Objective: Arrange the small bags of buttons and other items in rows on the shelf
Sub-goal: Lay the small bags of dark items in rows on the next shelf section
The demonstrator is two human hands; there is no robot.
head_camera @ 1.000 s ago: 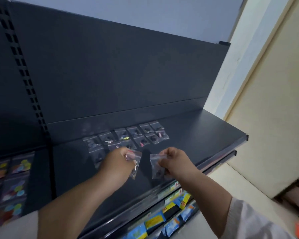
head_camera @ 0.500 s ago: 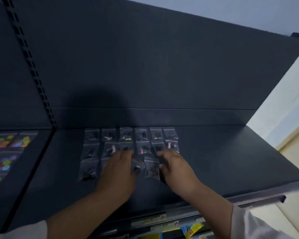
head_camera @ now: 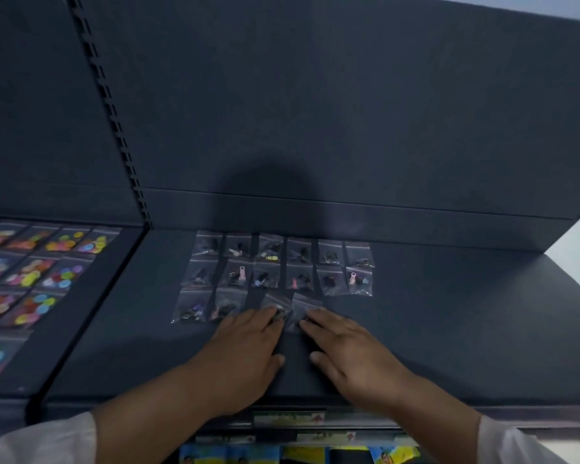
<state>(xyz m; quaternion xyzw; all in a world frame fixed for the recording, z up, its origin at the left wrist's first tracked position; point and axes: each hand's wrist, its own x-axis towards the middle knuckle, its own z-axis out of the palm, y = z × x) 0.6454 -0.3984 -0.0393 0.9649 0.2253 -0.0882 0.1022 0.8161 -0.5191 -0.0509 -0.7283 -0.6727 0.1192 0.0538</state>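
On the dark shelf [head_camera: 449,329], two far rows are full; left hand [head_camera: 245,349] and right hand [head_camera: 352,349], flat and unclenched, press the near row's third and fourth bags, leaving two spots.

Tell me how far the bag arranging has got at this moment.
Done: two full rows of six small clear plastic bags lie along the back of the dark grey metal shelf. In hand: a third row is forming; the left hand and right hand lie flat, fingertips on its third and fourth bags. Left: two slots at that row's right end look unfilled.
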